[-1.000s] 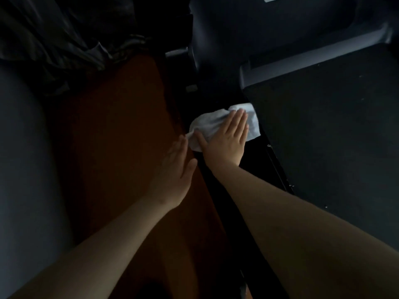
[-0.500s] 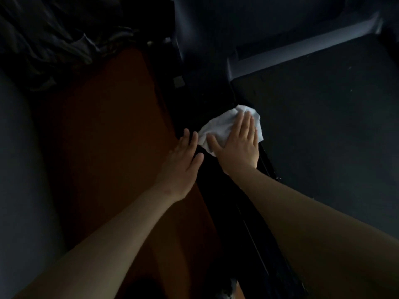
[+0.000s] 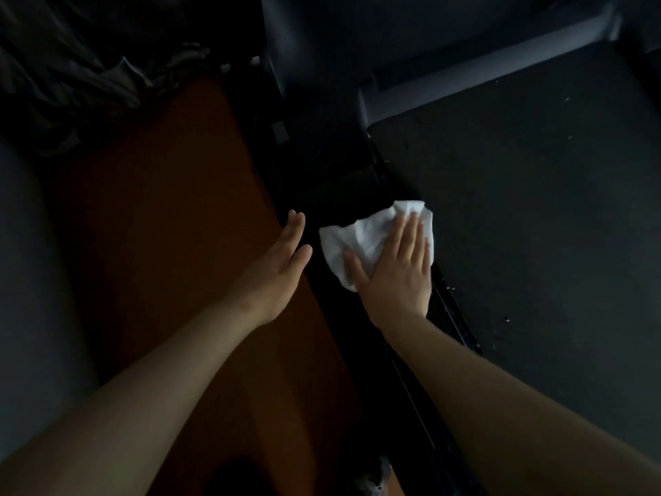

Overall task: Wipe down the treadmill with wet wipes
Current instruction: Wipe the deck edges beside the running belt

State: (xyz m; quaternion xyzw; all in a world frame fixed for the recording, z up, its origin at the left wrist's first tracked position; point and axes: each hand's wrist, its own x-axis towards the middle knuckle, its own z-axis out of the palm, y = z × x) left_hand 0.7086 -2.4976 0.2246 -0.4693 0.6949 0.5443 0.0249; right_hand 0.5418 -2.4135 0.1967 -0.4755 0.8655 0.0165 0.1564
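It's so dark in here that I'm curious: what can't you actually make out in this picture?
1. Head view: much of the wet wipe lies hidden under the right hand.
2. Head view: the side rail is too dark to show dirt or wetness.
3. Head view: whether the left hand touches the floor is unclear.
4. Head view: the treadmill belt is cut off by the right edge.
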